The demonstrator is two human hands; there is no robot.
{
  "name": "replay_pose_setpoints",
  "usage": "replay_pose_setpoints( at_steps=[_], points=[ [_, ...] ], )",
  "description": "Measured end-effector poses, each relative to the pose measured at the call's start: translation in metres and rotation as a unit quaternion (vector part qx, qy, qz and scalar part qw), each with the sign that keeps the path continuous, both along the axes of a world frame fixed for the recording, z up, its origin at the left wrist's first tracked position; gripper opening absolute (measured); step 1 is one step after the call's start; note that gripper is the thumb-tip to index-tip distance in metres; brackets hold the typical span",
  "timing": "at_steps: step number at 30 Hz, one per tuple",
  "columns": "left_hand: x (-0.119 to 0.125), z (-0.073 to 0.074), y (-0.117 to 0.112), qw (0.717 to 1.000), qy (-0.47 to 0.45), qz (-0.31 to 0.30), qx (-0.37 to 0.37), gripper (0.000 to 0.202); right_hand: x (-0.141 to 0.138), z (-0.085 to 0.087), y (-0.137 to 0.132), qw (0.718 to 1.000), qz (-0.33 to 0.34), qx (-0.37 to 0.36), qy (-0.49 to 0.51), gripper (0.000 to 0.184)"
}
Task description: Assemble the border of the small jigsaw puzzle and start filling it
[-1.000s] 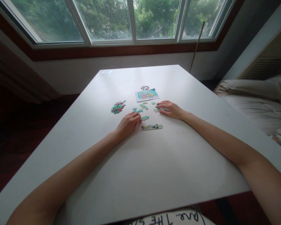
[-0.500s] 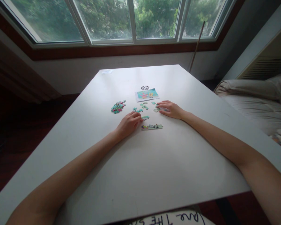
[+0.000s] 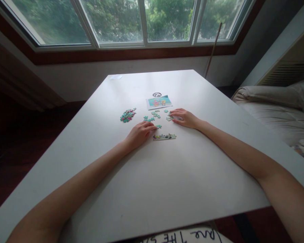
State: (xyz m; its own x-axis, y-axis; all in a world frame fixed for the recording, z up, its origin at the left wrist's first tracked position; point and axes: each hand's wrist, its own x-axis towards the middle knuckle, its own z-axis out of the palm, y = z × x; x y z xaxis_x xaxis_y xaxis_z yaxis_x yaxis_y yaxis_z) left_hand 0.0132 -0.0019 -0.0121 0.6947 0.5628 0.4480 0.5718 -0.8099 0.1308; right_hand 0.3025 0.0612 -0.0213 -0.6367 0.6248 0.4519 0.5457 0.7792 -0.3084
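Observation:
My left hand [image 3: 140, 133] rests on the table with its fingers drawn together, thumb and fingertips on small joined green puzzle pieces [image 3: 159, 126]. Just below lies an assembled strip of puzzle pieces [image 3: 164, 137]. My right hand [image 3: 184, 118] lies with fingers spread, its fingertips at a few pale green pieces [image 3: 169, 118], partly hidden under them. Between and beyond the hands, several loose green pieces [image 3: 156, 114] are scattered. A picture card [image 3: 159, 102] with pink and yellow figures on turquoise lies behind them.
A heap of mixed puzzle pieces [image 3: 128, 115] sits left of my left hand. Behind the card is a round black-and-white item [image 3: 157, 95]. The white table [image 3: 167, 175] reaches toward the window, with a clear scrap [image 3: 116, 77] at its far left corner. A padded seat [image 3: 268, 104] stands at right.
My left hand's fingertips have moved slightly right, onto the small joined pieces. The right hand stays in place.

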Motion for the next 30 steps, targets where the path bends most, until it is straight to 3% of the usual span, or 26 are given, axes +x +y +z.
replay_pose_setpoints(
  at_steps=[8,20,30],
  points=[
    [0.001,0.000,0.001,1.000,0.004,-0.010,-0.006,0.037,0.000,0.003,-0.003,1.000,0.001,0.027,-0.007,0.029],
    [0.001,-0.003,0.004,1.000,-0.005,-0.007,-0.023,0.036,-0.007,0.008,-0.013,0.994,0.077,0.073,-0.001,0.019],
    [0.002,-0.002,0.006,1.000,0.003,-0.014,-0.007,0.038,-0.020,0.011,-0.022,0.994,0.096,0.038,0.035,0.018]
  ],
)
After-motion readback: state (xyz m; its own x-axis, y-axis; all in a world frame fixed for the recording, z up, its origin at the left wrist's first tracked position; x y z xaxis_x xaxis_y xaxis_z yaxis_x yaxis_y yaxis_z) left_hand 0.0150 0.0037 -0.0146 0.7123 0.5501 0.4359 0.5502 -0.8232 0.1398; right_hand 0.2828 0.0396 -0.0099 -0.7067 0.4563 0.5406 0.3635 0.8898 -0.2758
